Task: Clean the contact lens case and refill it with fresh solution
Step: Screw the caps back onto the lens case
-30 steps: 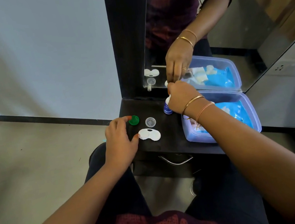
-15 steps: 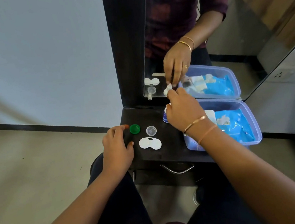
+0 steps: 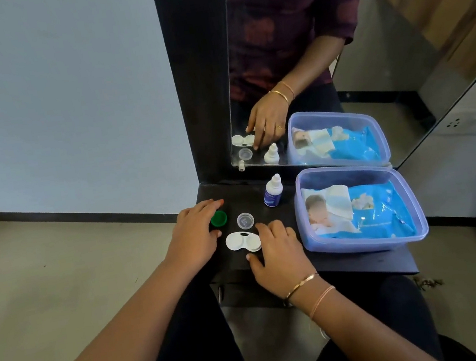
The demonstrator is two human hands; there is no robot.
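My left hand (image 3: 191, 239) rests flat on the dark worktop (image 3: 349, 265), fingers loose against the round green cap (image 3: 218, 219). My right hand (image 3: 277, 254) lies spread, gripping nothing, fingertips touching the white two-well lens case (image 3: 242, 241). The small white-and-blue solution bottle (image 3: 273, 191) stands upright behind, beside the clear plastic tub (image 3: 415, 235).

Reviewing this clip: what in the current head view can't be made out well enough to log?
- Contact lens case: too small to tell whether the wells hold solution; the right hand covers its right edge.
- Solution bottle: label print too small to read.
- Green cap: the left hand hides its left side, so contact is unclear.
- Plastic tub: contents only partly identifiable through crumpled blue packaging.
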